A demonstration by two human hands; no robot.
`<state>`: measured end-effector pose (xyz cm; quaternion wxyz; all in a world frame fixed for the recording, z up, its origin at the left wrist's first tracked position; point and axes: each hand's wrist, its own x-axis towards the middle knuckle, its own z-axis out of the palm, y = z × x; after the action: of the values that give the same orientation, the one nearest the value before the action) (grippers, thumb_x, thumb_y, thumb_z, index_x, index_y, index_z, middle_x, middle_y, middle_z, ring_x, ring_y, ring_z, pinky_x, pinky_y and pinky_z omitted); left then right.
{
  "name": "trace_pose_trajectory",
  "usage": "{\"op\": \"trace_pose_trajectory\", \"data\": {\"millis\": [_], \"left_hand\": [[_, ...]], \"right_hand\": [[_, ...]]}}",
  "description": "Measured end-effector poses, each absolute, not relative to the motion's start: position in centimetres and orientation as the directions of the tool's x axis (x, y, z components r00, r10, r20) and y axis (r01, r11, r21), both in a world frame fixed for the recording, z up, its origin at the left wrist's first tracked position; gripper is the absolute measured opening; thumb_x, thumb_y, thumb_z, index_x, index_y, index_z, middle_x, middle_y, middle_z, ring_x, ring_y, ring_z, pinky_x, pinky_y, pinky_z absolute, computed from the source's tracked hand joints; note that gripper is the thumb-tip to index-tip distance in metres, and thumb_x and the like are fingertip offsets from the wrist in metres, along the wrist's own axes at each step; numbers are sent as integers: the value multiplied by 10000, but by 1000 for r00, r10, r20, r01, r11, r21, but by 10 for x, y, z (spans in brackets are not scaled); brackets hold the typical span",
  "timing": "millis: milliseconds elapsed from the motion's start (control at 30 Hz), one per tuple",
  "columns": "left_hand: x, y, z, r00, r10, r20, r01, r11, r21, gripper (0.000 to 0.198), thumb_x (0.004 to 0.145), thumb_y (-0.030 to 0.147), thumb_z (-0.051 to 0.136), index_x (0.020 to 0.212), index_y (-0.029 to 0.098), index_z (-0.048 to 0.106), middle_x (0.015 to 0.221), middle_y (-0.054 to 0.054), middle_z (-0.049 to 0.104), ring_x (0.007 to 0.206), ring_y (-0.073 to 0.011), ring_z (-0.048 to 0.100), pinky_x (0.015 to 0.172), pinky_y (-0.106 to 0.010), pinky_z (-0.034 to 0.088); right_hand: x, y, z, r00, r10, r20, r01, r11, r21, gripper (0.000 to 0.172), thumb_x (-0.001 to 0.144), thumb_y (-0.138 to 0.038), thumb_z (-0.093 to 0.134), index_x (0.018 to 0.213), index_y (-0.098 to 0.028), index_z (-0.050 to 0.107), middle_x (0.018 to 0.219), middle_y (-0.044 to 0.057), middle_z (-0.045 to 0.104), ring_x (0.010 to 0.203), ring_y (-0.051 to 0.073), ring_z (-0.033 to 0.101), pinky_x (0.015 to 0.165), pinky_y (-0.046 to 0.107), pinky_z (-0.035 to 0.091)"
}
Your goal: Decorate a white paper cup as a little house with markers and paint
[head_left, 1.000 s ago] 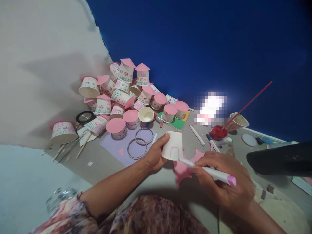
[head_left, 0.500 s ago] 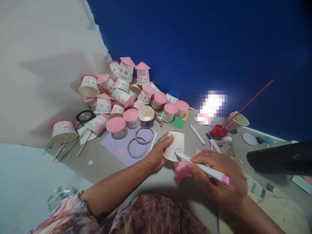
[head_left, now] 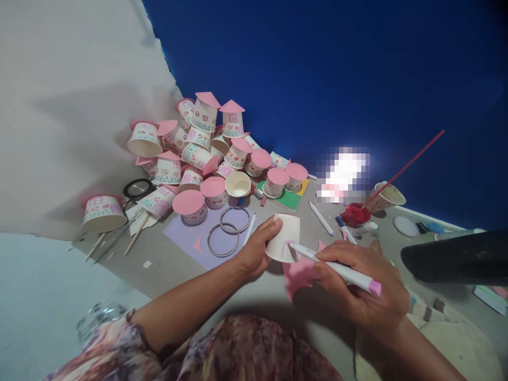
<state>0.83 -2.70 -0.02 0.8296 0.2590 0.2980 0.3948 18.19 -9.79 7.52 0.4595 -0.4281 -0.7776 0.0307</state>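
Observation:
My left hand [head_left: 262,244] grips a white paper cup [head_left: 286,228] by its side, held upside down with the wide rim low. In my right hand [head_left: 359,283] is a white marker pen [head_left: 342,271] with a pink end, its tip against the cup's side. A purple arch outline shows where the tip touches. Under the cup lies a cut scrap of pink paper [head_left: 297,278]. Left of my left hand, two grey rings [head_left: 223,241] overlap on a lilac sheet [head_left: 178,230], with another white marker [head_left: 250,228] close by.
Decorated paper cups with pink paper tops [head_left: 206,116] are heaped at the back left. An open white cup [head_left: 238,185] stands before them. To the right are a red pot [head_left: 355,215] with a long red stick, a patterned cup [head_left: 387,197] and a dark cylinder [head_left: 452,258].
My right hand and the marker have shifted slightly right and up along the cup's side. The purple line has grown into a fuller arch. The cup stays in my left hand.

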Motion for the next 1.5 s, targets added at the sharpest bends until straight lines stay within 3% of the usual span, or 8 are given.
{"op": "trace_pose_trajectory", "data": {"millis": [200,367,567,867,1333,1500], "left_hand": [[8,-25,-1,530,799,-284,-488,562,668,746,762,614,876,1284,107,712,820,-97,769,734,-266,741,690,-348,577],[7,-25,-1,548,780,-303,-490,592,640,663,785,594,865,1213,109,720,858,-119,784,749,-258,749,730,-350,595],[4,-24,-2,569,758,-319,-494,625,605,678,822,583,831,1278,102,690,876,-127,789,728,-274,758,697,-361,595],[3,-24,-4,595,742,-308,-510,645,569,640,872,549,788,1299,81,696,902,-152,797,766,-284,766,730,-373,604],[6,-25,-2,556,775,-299,-494,598,631,609,822,564,839,1220,119,721,869,-118,779,760,-266,755,733,-360,595],[6,-26,-1,562,774,-293,-487,595,639,675,781,598,866,1226,112,716,842,-112,776,750,-269,751,731,-364,593]], "right_hand": [[182,-99,78,-307,709,634,605,660,-445,151,1030,-196,607,893,-244,648,705,-7,787,575,160,735,584,285,542],[184,-100,76,-233,703,672,634,634,-443,141,1008,-148,647,939,-269,667,709,-25,787,580,156,735,590,274,568],[185,-102,80,-249,738,627,631,614,-473,134,1018,-209,629,907,-274,666,695,-27,786,595,172,753,614,282,589],[185,-101,81,-242,714,657,647,623,-439,129,976,-153,639,932,-271,669,711,-23,791,575,171,748,577,272,582],[184,-102,82,-282,740,611,621,626,-471,149,999,-187,613,886,-272,661,700,-26,785,595,164,753,585,265,571],[183,-101,79,-244,706,665,620,640,-453,117,1010,-160,632,956,-258,667,710,-20,793,597,160,753,603,265,568]]}}
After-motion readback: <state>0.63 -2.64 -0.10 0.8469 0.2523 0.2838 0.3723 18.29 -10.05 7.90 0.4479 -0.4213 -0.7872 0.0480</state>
